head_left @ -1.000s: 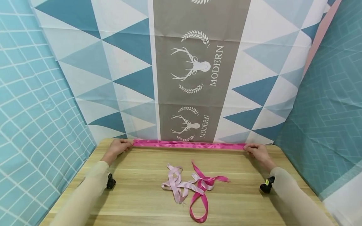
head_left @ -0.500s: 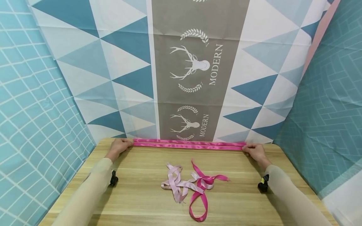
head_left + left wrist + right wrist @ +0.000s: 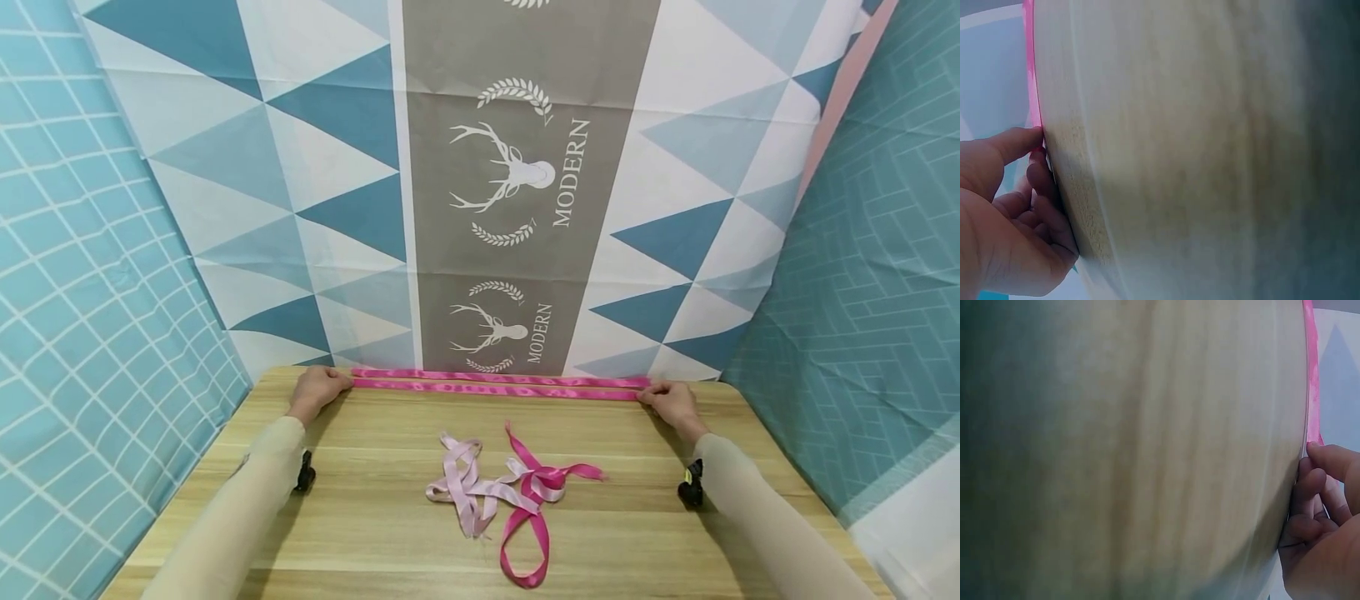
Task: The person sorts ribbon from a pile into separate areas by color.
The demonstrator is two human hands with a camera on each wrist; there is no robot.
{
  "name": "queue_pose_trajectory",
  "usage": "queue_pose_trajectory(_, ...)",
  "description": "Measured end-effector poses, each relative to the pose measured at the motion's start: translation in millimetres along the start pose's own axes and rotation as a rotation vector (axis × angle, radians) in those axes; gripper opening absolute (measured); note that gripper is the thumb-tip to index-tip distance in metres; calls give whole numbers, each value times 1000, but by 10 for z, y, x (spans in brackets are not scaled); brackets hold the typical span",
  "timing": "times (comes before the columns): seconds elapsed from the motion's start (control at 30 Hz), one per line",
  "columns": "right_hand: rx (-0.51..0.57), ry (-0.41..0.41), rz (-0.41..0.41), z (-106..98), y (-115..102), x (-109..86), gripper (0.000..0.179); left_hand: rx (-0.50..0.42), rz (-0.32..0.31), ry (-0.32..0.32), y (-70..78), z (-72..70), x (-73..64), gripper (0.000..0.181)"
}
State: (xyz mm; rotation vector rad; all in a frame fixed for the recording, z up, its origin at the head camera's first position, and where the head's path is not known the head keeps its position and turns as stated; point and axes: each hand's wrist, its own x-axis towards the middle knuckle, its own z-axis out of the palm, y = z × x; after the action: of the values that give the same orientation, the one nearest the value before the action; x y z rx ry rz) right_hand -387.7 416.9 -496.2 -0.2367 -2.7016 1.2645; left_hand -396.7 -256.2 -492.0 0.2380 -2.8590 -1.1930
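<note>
Backed by deer-printed cloth [image 3: 495, 258], atop a wood-grain desk [image 3: 375, 483]. Holding a near pink strip [image 3: 480, 389] straight along the far edge, pinched at either end between fingers [image 3: 1016, 142] of left hand [image 3: 315, 390] and right hand [image 3: 672, 404], parallel to a far pink strip [image 3: 480, 377], possibly also held. Apparently done with straightening both; leaving pale ribbon [image 3: 489, 489] and darker ribbon [image 3: 551, 477] tangled, untouched, mid-desk.

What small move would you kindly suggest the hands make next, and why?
I would probably draw the front pink strip slightly away from the back pink strip, because the left hand and right hand pinch its ends and the gap between the strips looks narrow.
</note>
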Motion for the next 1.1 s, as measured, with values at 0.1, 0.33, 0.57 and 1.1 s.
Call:
queue_pose_trajectory(0.1, -21, 13, -11, 8, 2, 9, 23, 11, -2, -2, -27, 3, 31, 41)
queue_pose_trajectory(0.33, -41, -34, 0, 47, 24, -37, 23, 2, 17, 2, -119, -5, -4, 32)
queue_pose_trajectory(0.57, -29, -39, -37, -123, -186, -191, 35, -192, 32, -60, -48, -144, -72, 45)
queue_pose_trajectory(1.1, -97, -162, -333, -470, -878, -632, 29, -233, 296, -111, 772, -174, -589, 53)
